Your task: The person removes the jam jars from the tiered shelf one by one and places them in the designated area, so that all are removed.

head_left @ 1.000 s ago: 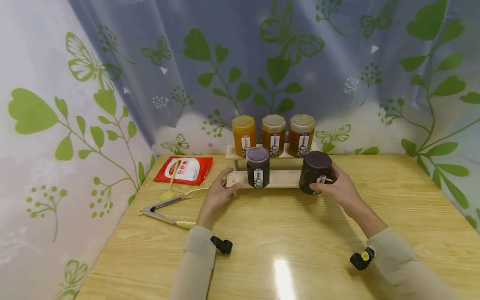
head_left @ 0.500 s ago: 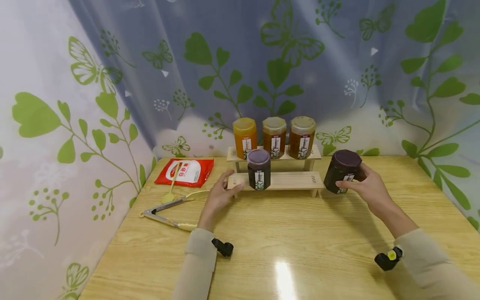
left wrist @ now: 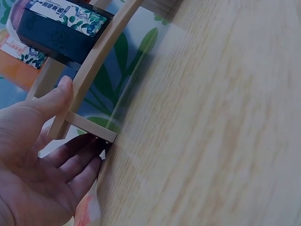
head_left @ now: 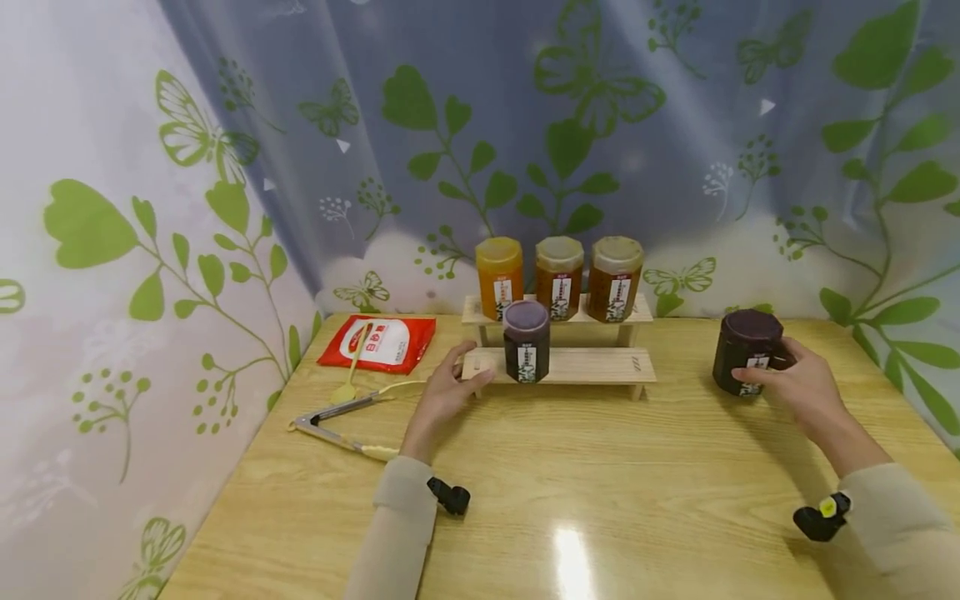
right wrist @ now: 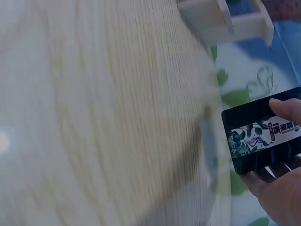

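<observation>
Gripping a dark jar [head_left: 747,351] with right hand [head_left: 797,387], now carried well right of the wooden rack [head_left: 577,365]. Steadying rack's left end, left hand [head_left: 442,392] fingers clasping it.

Three amber jars [head_left: 558,277] in row on upper step, orange-yellow one at left, two browner ones at right, each with white label. Red and white packet [head_left: 377,343] flat at table's far left corner. Yellow spoon [head_left: 348,382] lying partly across packet. Metal tongs [head_left: 337,418] with yellow tips open on light wood table [head_left: 600,500] near left edge. Curtain [head_left: 480,125] with green leaves and butterflies behind
</observation>
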`<state>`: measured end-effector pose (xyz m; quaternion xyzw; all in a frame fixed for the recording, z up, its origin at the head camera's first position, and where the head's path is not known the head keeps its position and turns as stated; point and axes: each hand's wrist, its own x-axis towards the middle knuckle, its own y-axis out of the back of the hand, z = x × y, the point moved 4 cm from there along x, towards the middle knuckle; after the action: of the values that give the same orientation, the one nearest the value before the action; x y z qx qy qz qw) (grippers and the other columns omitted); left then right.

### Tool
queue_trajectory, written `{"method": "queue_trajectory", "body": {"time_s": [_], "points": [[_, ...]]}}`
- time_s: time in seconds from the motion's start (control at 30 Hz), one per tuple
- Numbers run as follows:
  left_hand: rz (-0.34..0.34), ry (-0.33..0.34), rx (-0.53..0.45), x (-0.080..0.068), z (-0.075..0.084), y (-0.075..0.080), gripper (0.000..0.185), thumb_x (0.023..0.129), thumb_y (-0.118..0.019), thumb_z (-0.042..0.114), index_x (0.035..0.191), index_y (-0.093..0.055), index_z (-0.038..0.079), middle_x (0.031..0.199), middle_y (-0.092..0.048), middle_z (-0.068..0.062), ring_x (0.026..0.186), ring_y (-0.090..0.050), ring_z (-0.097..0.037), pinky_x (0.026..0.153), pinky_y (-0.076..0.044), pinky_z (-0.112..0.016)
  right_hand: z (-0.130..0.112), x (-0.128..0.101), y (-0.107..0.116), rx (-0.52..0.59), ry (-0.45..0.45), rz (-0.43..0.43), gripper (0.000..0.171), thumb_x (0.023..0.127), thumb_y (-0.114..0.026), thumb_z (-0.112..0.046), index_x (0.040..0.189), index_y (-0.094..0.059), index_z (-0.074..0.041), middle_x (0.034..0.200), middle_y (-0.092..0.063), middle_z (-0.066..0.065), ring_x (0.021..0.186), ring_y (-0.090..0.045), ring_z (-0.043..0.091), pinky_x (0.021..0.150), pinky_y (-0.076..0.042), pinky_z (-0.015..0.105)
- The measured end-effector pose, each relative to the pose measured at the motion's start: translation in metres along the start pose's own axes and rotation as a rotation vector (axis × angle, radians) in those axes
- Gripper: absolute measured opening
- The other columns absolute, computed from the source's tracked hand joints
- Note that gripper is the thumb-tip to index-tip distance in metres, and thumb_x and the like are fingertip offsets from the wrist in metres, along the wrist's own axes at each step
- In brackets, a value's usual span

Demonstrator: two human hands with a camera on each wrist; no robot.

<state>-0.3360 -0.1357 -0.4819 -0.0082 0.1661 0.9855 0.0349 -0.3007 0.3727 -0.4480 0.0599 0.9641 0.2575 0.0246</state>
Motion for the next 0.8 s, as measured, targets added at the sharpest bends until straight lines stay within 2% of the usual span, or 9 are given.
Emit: {"method": "queue_trajectory", "body": {"time_s": [0.17,0.23,0.3,0.33,0.4,0.53,0.57,0.63,0.8], "points": [[-0.028,-0.017,-0.035,0.001,0.004,-0.003,0.067,0.096,-0.078,0.029,0.156,-0.046,0.024,0.13,-0.068,-0.018,0.1,-0.067,-0.022,0.087,-0.05,-0.039,0.014,0.006,0.023,-0.006,-0.073,0.027,0.103,0.096,-0.076,-0.041,0.165,-0.014,0.002,0.165,-0.02,0.035,0.144,-0.025,0.057,0.11,-0.029,0.07],[-0.044,-0.018,-0.06,0.0,0.008,-0.003,0.067,0.097,-0.076,0.024,0.157,-0.045,0.019,0.129,-0.068,-0.02,0.098,-0.067,-0.021,0.084,-0.051,-0.038,0.018,0.009,0.032,-0.003,-0.101,0.042,0.104,0.097,-0.074,-0.042,0.165,-0.01,0.002,0.166,-0.015,0.034,0.146,-0.021,0.059,0.111,-0.028,0.07],[-0.037,-0.021,-0.047,-0.001,0.009,-0.003,0.067,0.097,-0.076,0.025,0.156,-0.045,0.019,0.135,-0.066,-0.02,0.106,-0.067,-0.023,0.088,-0.052,-0.04,0.022,0.012,0.039,0.004,-0.123,0.063,0.103,0.097,-0.073,-0.043,0.166,-0.009,-0.001,0.168,-0.013,0.031,0.147,-0.021,0.057,0.113,-0.029,0.067],[-0.039,-0.023,-0.048,-0.001,0.009,-0.003,0.067,0.098,-0.076,0.024,0.157,-0.045,0.019,0.135,-0.065,-0.021,0.107,-0.067,-0.024,0.088,-0.052,-0.04,0.024,0.013,0.042,0.007,-0.136,0.075,0.103,0.097,-0.073,-0.043,0.166,-0.008,-0.002,0.169,-0.013,0.029,0.148,-0.021,0.055,0.114,-0.032,0.063],[-0.039,-0.019,-0.041,-0.001,0.009,-0.002,0.067,0.098,-0.075,0.025,0.157,-0.044,0.02,0.135,-0.066,-0.02,0.106,-0.067,-0.024,0.088,-0.052,-0.04,0.029,0.015,0.048,0.011,-0.157,0.103,0.103,0.097,-0.073,-0.043,0.166,-0.008,-0.005,0.169,-0.013,0.027,0.149,-0.022,0.053,0.109,-0.043,0.048],[-0.03,-0.014,-0.037,0.002,0.005,-0.002,0.065,0.098,-0.075,0.025,0.156,-0.045,0.023,0.129,-0.07,-0.017,0.098,-0.066,-0.02,0.082,-0.05,-0.034,0.038,0.018,0.055,0.061,-0.217,0.152,0.103,0.097,-0.073,-0.04,0.166,-0.002,-0.009,0.171,-0.009,0.02,0.155,-0.016,0.044,0.114,-0.04,0.036],[-0.03,-0.012,-0.035,0.003,0.005,-0.002,0.065,0.098,-0.075,0.026,0.156,-0.045,0.023,0.129,-0.07,-0.017,0.098,-0.067,-0.02,0.082,-0.05,-0.034,0.04,0.018,0.057,0.08,-0.233,0.169,0.103,0.097,-0.073,-0.038,0.166,-0.002,-0.009,0.171,-0.008,0.019,0.155,-0.015,0.043,0.117,-0.037,0.039],[-0.024,-0.011,-0.012,0.003,0.004,-0.002,0.065,0.098,-0.076,0.028,0.156,-0.046,0.023,0.135,-0.066,-0.017,0.105,-0.066,-0.021,0.084,-0.05,-0.035,0.045,0.019,0.06,0.093,-0.267,0.208,0.102,0.098,-0.072,-0.037,0.166,-0.001,-0.009,0.172,-0.007,0.018,0.156,-0.012,0.041,0.123,-0.025,0.051],[-0.026,-0.015,0.008,0.002,0.006,-0.001,0.065,0.098,-0.075,0.029,0.156,-0.045,0.022,0.136,-0.066,-0.017,0.105,-0.065,-0.021,0.085,-0.049,-0.035,0.052,0.022,0.065,0.076,-0.307,0.282,0.097,0.096,-0.072,-0.036,0.167,-0.012,-0.011,0.17,-0.016,0.021,0.154,-0.02,0.042,0.121,-0.025,0.055]]}}
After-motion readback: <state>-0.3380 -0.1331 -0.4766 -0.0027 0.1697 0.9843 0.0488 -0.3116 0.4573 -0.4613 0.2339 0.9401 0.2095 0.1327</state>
